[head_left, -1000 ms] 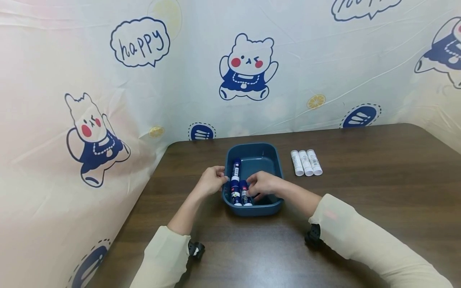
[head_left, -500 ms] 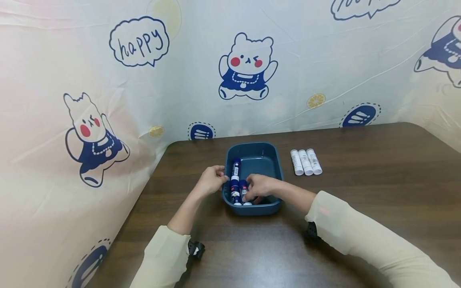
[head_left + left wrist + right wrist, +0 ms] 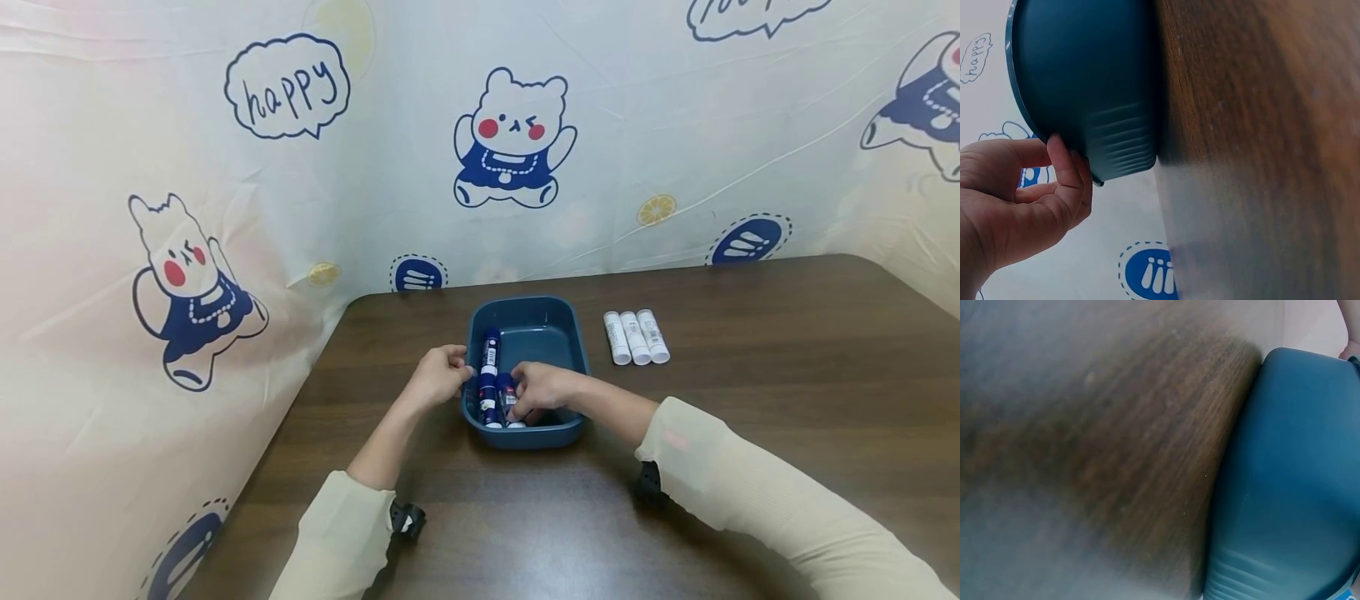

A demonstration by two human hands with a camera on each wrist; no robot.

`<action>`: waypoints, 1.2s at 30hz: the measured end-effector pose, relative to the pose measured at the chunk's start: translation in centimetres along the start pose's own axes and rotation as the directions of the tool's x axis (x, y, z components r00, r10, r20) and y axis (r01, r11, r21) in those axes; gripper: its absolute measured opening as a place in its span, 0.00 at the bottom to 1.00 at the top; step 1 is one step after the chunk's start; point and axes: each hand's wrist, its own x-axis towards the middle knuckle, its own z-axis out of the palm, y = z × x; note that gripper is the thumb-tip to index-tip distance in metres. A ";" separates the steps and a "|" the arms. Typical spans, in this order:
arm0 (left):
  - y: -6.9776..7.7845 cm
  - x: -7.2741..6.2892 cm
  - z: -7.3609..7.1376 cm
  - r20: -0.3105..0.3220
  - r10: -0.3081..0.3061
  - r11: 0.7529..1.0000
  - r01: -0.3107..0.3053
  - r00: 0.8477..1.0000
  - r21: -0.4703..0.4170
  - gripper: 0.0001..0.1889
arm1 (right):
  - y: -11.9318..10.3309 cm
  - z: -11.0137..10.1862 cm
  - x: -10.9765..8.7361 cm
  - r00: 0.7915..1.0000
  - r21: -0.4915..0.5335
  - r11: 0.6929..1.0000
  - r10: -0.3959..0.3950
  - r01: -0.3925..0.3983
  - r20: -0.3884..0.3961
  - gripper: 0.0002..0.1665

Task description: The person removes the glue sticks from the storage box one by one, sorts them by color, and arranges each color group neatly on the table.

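A dark teal plastic bin [image 3: 540, 343] stands on the table. Inside it, along the left wall, two blue glue sticks lie end to end, the far one [image 3: 490, 354] and the near one [image 3: 489, 402]. A third blue glue stick [image 3: 506, 387] lies beside the near one. My right hand [image 3: 546, 387] reaches into the bin and holds this third stick with its fingertips, which partly cover it. My left hand [image 3: 435, 379] pinches the bin's left rim between thumb and fingers, as the left wrist view shows. In the right wrist view the bin's outer wall [image 3: 1285, 469] hides the right fingers.
Three white tubes [image 3: 636, 337] lie side by side on the brown wooden table [image 3: 750, 367], right of the bin. A patterned curtain [image 3: 405, 167] hangs behind the table's far edge and along its left side.
My right hand has shifted slightly left and its fingertips have come down onto the near end of the third glue stick. The left hand stays on the rim.
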 end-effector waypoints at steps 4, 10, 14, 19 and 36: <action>0.0 0.0 0.0 0.000 0.000 1.000 0.000 1.000 -0.002 0.23 | 0.0 -0.1 0.0 1.000 0.074 0.997 0.017 -0.018 0.021 0.44; -0.2 0.0 0.0 -0.002 0.006 1.000 -0.006 1.000 -0.002 0.23 | 0.0 -0.3 0.0 0.995 0.224 0.972 0.058 -0.074 0.077 0.44; -0.2 0.1 0.1 -0.001 0.008 1.000 -0.008 1.000 -0.004 0.23 | 0.1 -0.4 0.1 0.993 0.312 0.946 0.061 -0.091 0.104 0.44; -0.3 0.1 0.0 0.001 0.010 1.000 -0.010 1.000 -0.007 0.23 | 0.2 -0.4 0.1 0.991 0.391 0.916 0.044 -0.090 0.125 0.43; -0.2 0.0 0.0 0.005 0.014 1.000 -0.013 1.000 -0.012 0.23 | 0.4 -0.8 -0.1 0.989 0.486 0.873 -0.025 -0.050 0.146 0.43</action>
